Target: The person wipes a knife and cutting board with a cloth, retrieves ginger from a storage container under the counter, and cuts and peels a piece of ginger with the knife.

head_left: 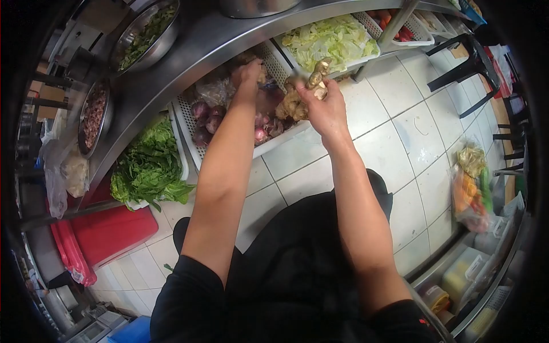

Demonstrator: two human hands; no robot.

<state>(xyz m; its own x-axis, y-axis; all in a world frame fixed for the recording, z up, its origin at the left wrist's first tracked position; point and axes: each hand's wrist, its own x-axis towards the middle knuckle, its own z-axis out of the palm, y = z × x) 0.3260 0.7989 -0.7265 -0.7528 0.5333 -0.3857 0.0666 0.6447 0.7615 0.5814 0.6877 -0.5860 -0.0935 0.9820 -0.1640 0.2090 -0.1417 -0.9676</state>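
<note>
Pieces of knobbly ginger (318, 74) are in my right hand (327, 108), with the thumb and fingers closed round them. More ginger (293, 105) lies just below that hand, at the right end of a white plastic basket (274, 146). My left hand (247, 72) reaches into the back of the same basket. Its fingers are bent down and closed against something brownish that I cannot make out. Red onions (208, 119) and a clear plastic bag (214, 91) lie left of and under my left forearm.
A steel counter (197, 57) runs above the baskets, carrying a bowl of chopped greens (150, 35) and a bowl of chopped reddish pieces (93, 117). Leafy greens (150, 166) and cut lettuce (329, 43) flank the basket. A black stool (466, 71) and a vegetable bag (470, 191) are right.
</note>
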